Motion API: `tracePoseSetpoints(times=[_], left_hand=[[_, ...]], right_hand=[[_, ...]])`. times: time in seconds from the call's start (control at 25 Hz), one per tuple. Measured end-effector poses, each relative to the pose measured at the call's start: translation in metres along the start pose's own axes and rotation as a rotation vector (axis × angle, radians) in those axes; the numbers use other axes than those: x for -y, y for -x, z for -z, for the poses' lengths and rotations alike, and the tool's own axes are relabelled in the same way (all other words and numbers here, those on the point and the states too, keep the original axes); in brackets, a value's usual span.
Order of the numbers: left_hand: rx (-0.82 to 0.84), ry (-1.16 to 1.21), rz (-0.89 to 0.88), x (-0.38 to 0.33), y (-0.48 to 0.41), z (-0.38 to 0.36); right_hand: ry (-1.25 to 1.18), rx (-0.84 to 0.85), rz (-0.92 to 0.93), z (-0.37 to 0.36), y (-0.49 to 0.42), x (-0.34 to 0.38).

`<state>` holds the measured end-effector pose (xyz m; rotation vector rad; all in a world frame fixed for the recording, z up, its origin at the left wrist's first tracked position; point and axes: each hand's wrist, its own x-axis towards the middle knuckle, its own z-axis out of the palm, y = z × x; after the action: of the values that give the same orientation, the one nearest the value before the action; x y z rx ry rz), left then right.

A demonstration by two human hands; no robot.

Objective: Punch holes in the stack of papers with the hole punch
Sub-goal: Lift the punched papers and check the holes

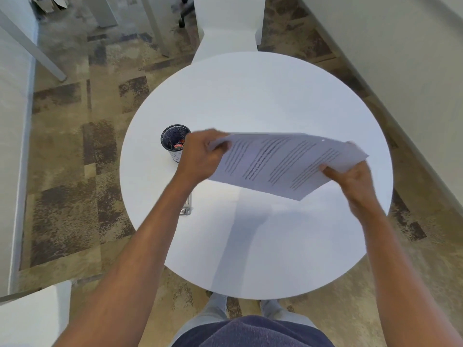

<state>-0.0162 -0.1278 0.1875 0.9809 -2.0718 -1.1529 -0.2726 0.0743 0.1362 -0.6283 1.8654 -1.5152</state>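
- Two hands are in view, and both hold the same thing.
- The left hand (200,156), at the centre left of the frame, grips the left end of the papers (280,164) with curled fingers.
- The right hand (350,181), at the centre right, pinches the right end, with the thumb on top.
- There is one stack of papers, held tilted in the air above the table (250,96). Printed lines show on the top sheet, but they are blurred. The sheets cannot be counted.
- One punch (186,207) lies on the table, below the left hand in the frame. The left forearm hides most of it, so only a metal end shows.
- One black mesh cup (172,139) stands upright on the table, just left of the left hand, with something red inside.
- The one table is round and white.
- One white chair (228,26) stands at the top centre.
- The floor is patterned carpet (75,171).
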Motion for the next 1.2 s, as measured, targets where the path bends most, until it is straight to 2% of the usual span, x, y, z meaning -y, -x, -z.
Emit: tracePoseSetpoints(times=[0.12,0.2,0.28,0.32,0.44,0.48,0.6,0.68,0.72,0.8,0.84,0.88,0.92,1.0,1.08,1.12,1.2], left_hand=[[0.015,-0.154,-0.140,-0.040,-0.026,0.010],[0.069,-0.252,-0.211,-0.060,-0.039,0.012],[0.132,-0.322,-0.246,-0.077,-0.045,0.010],[0.165,-0.348,-0.243,-0.083,-0.048,0.009],[0.259,-0.452,-0.243,-0.098,-0.050,0.004],[0.288,-0.479,-0.235,-0.103,-0.049,0.002],[0.356,-0.513,-0.248,-0.111,-0.047,-0.003],[0.330,-0.444,-0.262,-0.108,-0.049,0.005],[0.248,-0.369,-0.272,-0.101,-0.050,0.015],[-0.078,-0.148,-0.247,-0.074,-0.047,0.039],[-0.233,-0.035,-0.176,-0.057,-0.041,0.046],[-0.307,0.064,-0.053,-0.039,-0.031,0.045],[-0.270,0.145,0.091,-0.020,-0.020,0.037],[0.058,0.182,0.289,0.011,0.005,0.012],[0.377,0.200,0.304,0.031,0.024,-0.014],[0.438,0.235,0.272,0.037,0.029,-0.024],[0.354,0.269,0.234,0.045,0.032,-0.039]], right_hand=[[0.479,-0.080,0.172,0.015,0.001,0.040],[0.699,-0.100,0.285,0.018,0.003,0.064],[0.822,-0.043,0.321,0.016,-0.001,0.082],[0.838,0.059,0.281,0.013,-0.003,0.090],[0.777,0.434,0.150,0.001,-0.003,0.093],[0.764,0.487,0.147,-0.005,-0.003,0.088],[0.682,0.386,0.102,-0.017,-0.006,0.061],[0.525,0.323,0.048,-0.018,-0.005,0.046],[0.413,0.305,0.026,-0.018,-0.004,0.041],[0.220,0.281,0.012,-0.017,-0.002,0.032],[0.166,0.256,0.022,-0.015,-0.003,0.026],[0.119,0.242,0.034,-0.014,-0.004,0.020],[0.091,0.237,0.049,-0.014,-0.005,0.014],[0.050,0.229,0.064,-0.016,-0.005,0.006],[0.025,0.233,0.078,-0.020,-0.004,0.000],[0.018,0.238,0.089,-0.022,-0.004,-0.001],[0.009,0.237,0.100,-0.027,-0.003,-0.004]])
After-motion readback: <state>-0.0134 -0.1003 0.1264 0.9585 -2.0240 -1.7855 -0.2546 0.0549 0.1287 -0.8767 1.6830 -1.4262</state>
